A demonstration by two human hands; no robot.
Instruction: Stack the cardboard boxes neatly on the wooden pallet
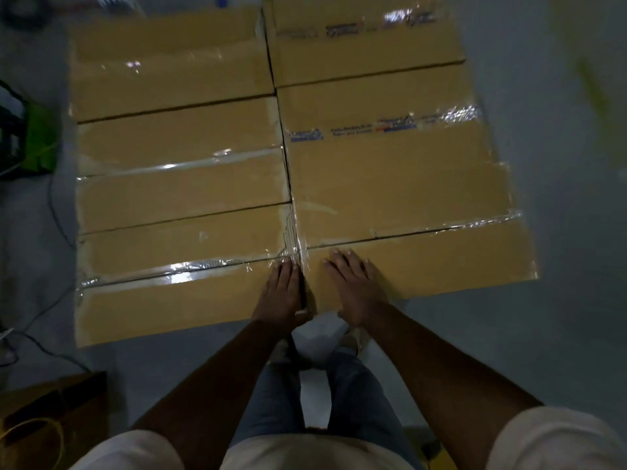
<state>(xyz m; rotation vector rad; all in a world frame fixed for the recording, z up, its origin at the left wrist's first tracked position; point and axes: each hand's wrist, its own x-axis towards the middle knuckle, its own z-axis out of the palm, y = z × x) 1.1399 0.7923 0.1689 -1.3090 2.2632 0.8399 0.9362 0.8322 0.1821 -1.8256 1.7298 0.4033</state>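
Head view: our left hand (283, 293) and right hand (354, 286) lay flat, fingers straight, gripping nothing — one on each near cardboard box (176, 300), either side of the centre seam (301, 266). The boxes ran long axis crosswise, stretching away ahead of us; the pallet beneath was hidden.

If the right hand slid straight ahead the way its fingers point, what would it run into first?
Probably nothing solid: the right hand lies flat on the near right box; ahead is the seam, then the next box's level top.
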